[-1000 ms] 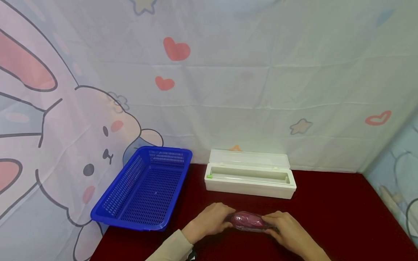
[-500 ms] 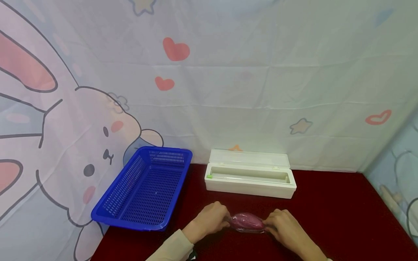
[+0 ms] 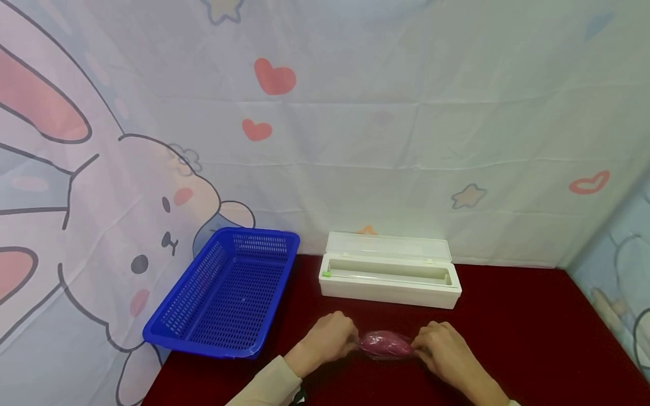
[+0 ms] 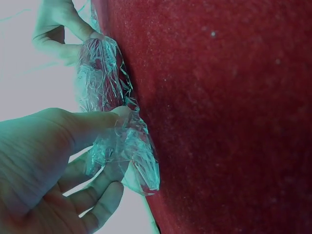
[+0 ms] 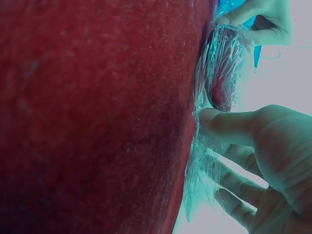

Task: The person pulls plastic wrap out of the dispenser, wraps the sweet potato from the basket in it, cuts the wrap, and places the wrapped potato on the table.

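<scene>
An oblong purplish-red thing [image 3: 386, 344], wrapped in crinkled cling film, lies crosswise between my hands; its exact kind is hard to tell through the film. My left hand [image 3: 331, 338] pinches the film's left end, and my right hand [image 3: 443, 351] pinches the right end. In the left wrist view, loose cling film [image 4: 141, 168] spills past the left thumb and fingertips. The right wrist view has a similar tail of film [image 5: 197, 175] hanging beyond the right thumb. Behind the hands stands a long white cling film dispenser box [image 3: 388, 293] with its lid up and a roll inside.
A blue perforated basket [image 3: 256, 352] stands to the left on the dark red table cover [image 3: 533, 327]. A pale cloth with cartoon prints [image 3: 355, 169] hangs behind the table, close to the dispenser.
Both hands have drawn slightly apart, the right hand moving a little right and up. Their fingers went from the wrapped thing's ends to the film beyond it, exposing more of it.
</scene>
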Tool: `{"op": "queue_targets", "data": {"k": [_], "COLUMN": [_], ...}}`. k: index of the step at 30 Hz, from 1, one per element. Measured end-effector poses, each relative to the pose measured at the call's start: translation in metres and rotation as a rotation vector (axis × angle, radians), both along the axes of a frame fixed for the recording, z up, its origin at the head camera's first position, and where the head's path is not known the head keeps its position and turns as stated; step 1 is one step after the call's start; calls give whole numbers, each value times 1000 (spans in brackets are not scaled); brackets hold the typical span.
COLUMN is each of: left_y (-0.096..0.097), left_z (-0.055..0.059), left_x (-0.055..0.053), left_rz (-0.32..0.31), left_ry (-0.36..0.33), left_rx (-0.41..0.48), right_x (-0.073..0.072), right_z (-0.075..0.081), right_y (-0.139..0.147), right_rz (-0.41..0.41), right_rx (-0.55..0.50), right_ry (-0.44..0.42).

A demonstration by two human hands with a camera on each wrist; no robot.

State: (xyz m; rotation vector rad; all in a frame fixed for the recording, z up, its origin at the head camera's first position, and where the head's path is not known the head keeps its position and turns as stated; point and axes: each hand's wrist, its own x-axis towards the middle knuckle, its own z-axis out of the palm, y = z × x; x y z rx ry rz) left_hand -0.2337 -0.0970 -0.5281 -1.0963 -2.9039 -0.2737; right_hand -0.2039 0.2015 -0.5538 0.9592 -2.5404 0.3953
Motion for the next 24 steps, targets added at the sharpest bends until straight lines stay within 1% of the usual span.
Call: {"op": "queue_targets", "data": {"k": [2,4,10,13,15,19,24], "left_y": [-1,-2,-7,-10,-12,-14,-15], "left_z": [-1,-2,-7,-8,-9,-8,-8], "left_x": [0,0,0,0,-1,-1,-2], "left_rz": [-2,-3,-9,-13,-8,13,14], "left_ry": [2,-11,-100,-119,-134,-148,-134], "left_rx": [5,20,102,148,182,224,207], "right_x": [0,0,2,4,5,6,4], "right_z": [-2,-4,-4,-3,-1,1,-3], "right_y": [0,1,1,2,3,4,6], "right_rz": [-5,-15,-51,-66,-80,-96,-75], "right_rx": [9,18,30,22,13,-22,-33], "right_ry": [7,-6,-94,-132,-143,-129,-88]}}
